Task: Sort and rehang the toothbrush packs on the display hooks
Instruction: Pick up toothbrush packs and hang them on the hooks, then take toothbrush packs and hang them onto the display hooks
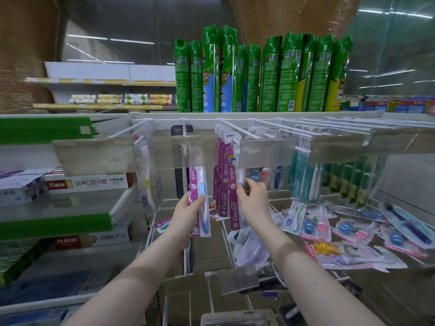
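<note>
The left grip (188,212) is closed around a purple toothbrush pack (196,184), fingers curled over its lower half. It holds the pack upright, free of any hook, just left of a row of matching purple packs (222,184). Those hang close together from one white hook (231,128) under the top shelf. The right grip (253,198) pinches the right edge of the front pack (233,191) in that row, thumb and fingertips meeting on it near the brush handle.

Further right, teal packs (300,182) and green packs (353,182) hang from other hooks, behind clear price holders (266,151). Below them, many loose packs (353,234) lie scattered flat on the lower shelf, overlapping one another. A single pack with a yellow-tipped brush (146,172) hangs on a hook at the left. Green spray cans (259,78) stand in a line on the top shelf, and toothpaste boxes (89,183) lie on the shelves at the far left.
</note>
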`<state>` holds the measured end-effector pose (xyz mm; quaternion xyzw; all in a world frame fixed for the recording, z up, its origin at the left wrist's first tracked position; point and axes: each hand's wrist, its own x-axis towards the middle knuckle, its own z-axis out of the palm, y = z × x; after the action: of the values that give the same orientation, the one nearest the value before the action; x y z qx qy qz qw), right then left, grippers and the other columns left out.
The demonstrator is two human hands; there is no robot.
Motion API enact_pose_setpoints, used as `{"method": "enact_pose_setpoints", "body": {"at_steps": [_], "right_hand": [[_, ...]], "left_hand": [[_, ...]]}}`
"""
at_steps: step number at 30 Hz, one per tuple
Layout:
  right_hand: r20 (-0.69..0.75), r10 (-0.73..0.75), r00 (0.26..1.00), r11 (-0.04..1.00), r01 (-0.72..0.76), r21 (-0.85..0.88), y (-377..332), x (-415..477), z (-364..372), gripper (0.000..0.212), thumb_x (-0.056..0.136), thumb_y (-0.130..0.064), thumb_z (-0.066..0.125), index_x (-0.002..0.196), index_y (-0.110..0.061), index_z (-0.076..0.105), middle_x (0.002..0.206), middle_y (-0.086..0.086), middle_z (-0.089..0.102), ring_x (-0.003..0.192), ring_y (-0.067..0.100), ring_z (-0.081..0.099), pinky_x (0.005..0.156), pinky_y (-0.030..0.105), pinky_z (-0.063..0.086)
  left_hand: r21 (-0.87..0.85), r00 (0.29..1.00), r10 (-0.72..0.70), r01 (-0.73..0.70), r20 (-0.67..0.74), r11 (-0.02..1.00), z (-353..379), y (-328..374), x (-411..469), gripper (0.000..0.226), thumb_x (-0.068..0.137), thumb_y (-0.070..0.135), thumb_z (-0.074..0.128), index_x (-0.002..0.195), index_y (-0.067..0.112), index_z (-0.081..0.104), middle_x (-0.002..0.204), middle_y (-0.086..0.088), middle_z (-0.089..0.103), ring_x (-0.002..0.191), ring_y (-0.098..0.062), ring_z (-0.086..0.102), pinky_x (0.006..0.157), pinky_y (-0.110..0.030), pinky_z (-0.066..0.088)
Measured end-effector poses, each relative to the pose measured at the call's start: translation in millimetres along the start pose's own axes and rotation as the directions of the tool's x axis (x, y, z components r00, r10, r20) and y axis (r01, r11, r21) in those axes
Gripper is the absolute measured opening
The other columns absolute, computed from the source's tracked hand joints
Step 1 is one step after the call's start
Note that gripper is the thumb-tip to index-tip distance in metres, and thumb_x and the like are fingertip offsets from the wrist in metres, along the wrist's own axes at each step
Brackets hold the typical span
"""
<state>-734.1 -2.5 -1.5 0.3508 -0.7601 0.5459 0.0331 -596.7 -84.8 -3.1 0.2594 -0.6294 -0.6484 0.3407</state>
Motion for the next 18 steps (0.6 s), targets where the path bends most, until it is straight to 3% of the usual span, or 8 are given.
{"method": "enact_pose_setpoints", "body": {"at_steps": [2, 7, 10, 12, 15, 18], "right_hand": [[-0.012, 0.007, 1.0, 1.0, -0.007, -0.021, -1.1, 2.1, 4.6, 0.042, 0.098, -0.032, 0.043, 0.131, -0.006, 0.051, 0.124, 0.01, 0.041, 0.099, 0.019, 0.048, 0.087, 0.028, 0.041], [-0.045, -0.007, 0.999, 0.997, 0.003, -0.079, -2.8, 8.1, 15.5, 0.04, 0.099, -0.03, 0.042, 0.132, -0.009, 0.051, 0.109, 0.005, 0.04, 0.088, 0.019, 0.049, 0.081, 0.025, 0.04], [-0.04, -0.004, 0.999, 0.997, 0.001, -0.071, -2.9, 8.5, 19.7, 0.041, 0.099, -0.03, 0.041, 0.134, -0.009, 0.05, 0.109, 0.007, 0.04, 0.087, 0.02, 0.051, 0.086, 0.027, 0.044], [-0.026, 0.016, 1.0, 0.999, -0.018, -0.05, -2.8, 7.6, 20.7, 0.043, 0.099, -0.032, 0.041, 0.134, -0.009, 0.048, 0.112, 0.007, 0.041, 0.095, 0.021, 0.054, 0.094, 0.032, 0.047], [-0.008, 0.055, 0.998, 0.997, -0.055, -0.057, -3.1, 4.1, 17.0, 0.055, 0.098, -0.036, 0.045, 0.144, -0.007, 0.036, 0.127, 0.011, 0.04, 0.116, 0.026, 0.05, 0.102, 0.034, 0.039], [-0.004, 0.091, 0.996, 0.995, -0.091, -0.039, -2.0, -3.6, 8.3, 0.064, 0.095, -0.039, 0.049, 0.148, -0.01, 0.026, 0.146, 0.011, 0.03, 0.132, 0.027, 0.038, 0.108, 0.039, 0.033]], "left_hand": [[-0.006, 1.0, -0.001, 0.001, 0.002, 1.0, -0.2, -1.4, 2.1, 0.024, 0.097, 0.027, 0.05, 0.12, 0.021, 0.048, 0.117, -0.012, 0.064, 0.104, -0.027, 0.063, 0.085, -0.039, 0.052], [0.007, 1.0, -0.003, 0.003, 0.009, 1.0, -1.8, -4.7, 6.8, 0.02, 0.097, 0.028, 0.05, 0.116, 0.024, 0.048, 0.114, -0.009, 0.066, 0.101, -0.025, 0.064, 0.087, -0.041, 0.053], [0.011, 1.0, 0.007, -0.007, 0.012, 1.0, -2.7, -6.5, 9.5, 0.023, 0.096, 0.028, 0.051, 0.118, 0.024, 0.049, 0.113, -0.007, 0.066, 0.103, -0.024, 0.064, 0.094, -0.046, 0.05], [0.014, 1.0, 0.021, -0.021, 0.02, 1.0, -2.5, -6.9, 9.5, 0.021, 0.096, 0.028, 0.052, 0.116, 0.025, 0.05, 0.108, -0.003, 0.067, 0.099, -0.021, 0.064, 0.092, -0.043, 0.051], [0.01, 0.999, 0.034, -0.035, 0.024, 0.999, -1.3, -7.9, 10.0, 0.019, 0.096, 0.028, 0.051, 0.115, 0.026, 0.05, 0.099, 0.004, 0.067, 0.093, -0.017, 0.065, 0.086, -0.039, 0.053], [-0.008, 0.999, 0.05, -0.049, 0.019, 0.999, 1.6, -9.8, 7.5, 0.02, 0.096, 0.025, 0.052, 0.116, 0.025, 0.049, 0.09, 0.01, 0.065, 0.081, -0.01, 0.065, 0.069, -0.029, 0.053]]}}
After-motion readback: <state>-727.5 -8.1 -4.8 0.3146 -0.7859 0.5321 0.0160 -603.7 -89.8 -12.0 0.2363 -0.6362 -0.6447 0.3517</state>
